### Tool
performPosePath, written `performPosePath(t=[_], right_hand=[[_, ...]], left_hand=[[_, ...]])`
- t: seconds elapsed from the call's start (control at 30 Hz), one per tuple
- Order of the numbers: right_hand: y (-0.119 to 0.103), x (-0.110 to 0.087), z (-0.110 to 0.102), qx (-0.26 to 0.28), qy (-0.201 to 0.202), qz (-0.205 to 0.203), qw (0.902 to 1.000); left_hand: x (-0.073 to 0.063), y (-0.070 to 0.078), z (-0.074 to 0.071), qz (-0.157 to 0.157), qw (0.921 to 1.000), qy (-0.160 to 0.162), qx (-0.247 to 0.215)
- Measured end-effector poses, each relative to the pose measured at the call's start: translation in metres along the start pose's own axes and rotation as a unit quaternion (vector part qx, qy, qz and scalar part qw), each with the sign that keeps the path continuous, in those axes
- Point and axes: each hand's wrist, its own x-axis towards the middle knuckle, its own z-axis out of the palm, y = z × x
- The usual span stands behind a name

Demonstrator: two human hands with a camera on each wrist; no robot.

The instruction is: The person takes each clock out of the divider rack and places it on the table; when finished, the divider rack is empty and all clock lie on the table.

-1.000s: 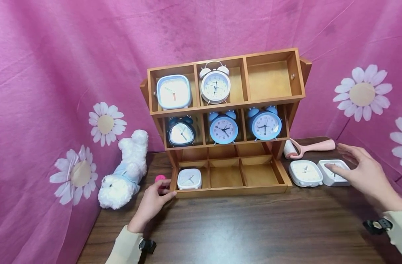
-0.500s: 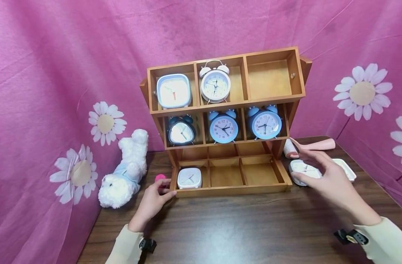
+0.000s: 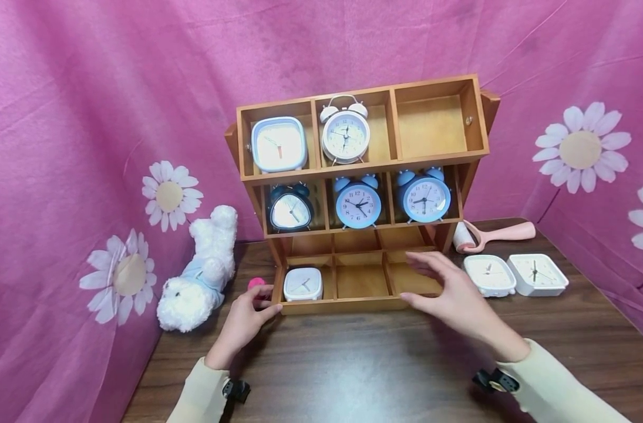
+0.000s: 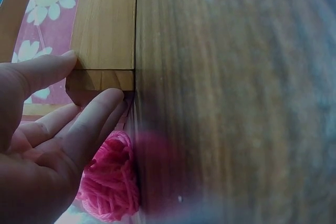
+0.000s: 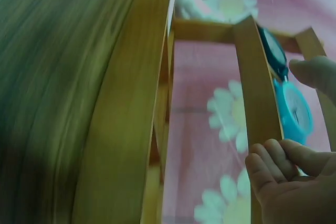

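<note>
My left hand (image 3: 245,322) holds the front left corner of a three-tier wooden shelf (image 3: 347,306). In the left wrist view, its thumb and fingertips touch different faces of that corner. My right hand (image 3: 455,299) hovers before the bottom right compartment, thumb and fingers apart around nothing. The bottom left compartment holds a white clock (image 3: 303,285). In the middle tier stand a dark alarm clock (image 3: 290,210) and two blue alarm clocks, one central (image 3: 358,205), one right (image 3: 424,200). Up top are a square blue-rimmed clock (image 3: 279,144) and a white twin-bell clock (image 3: 345,137).
Right of the shelf lie two white clocks, one nearer (image 3: 488,275) and one farther right (image 3: 538,275). A pink-handled roller (image 3: 503,232) lies behind them. On the left are a white plush toy (image 3: 197,276) and a pink yarn ball (image 4: 113,179). Pink cloth (image 3: 406,41) encloses the table.
My right hand has moved left, from over the two white clocks to the front of the bottom right compartment. The left hand stays at the shelf corner.
</note>
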Motion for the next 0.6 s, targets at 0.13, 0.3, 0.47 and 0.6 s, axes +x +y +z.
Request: performPosePath(t=[0.13, 0.3, 0.47, 0.6], right_hand=[[-0.008, 0.005, 0.028, 0.016, -0.029, 0.027, 0.9991], [-0.014, 0.007, 0.061, 0.04, -0.046, 0.058, 0.9965], [-0.021, 0.01, 0.087, 0.066, -0.055, 0.077, 0.9934], [-0.028, 0.014, 0.104, 0.087, -0.066, 0.102, 0.9888]], left_hand=[[0.0, 0.001, 0.001, -0.001, 1.0, 0.001, -0.002], [0.001, 0.002, 0.001, 0.001, 1.0, -0.001, -0.005], [0.001, 0.002, 0.0, 0.004, 1.0, 0.001, -0.001], [0.001, 0.001, -0.001, 0.002, 1.0, 0.001, 0.001]])
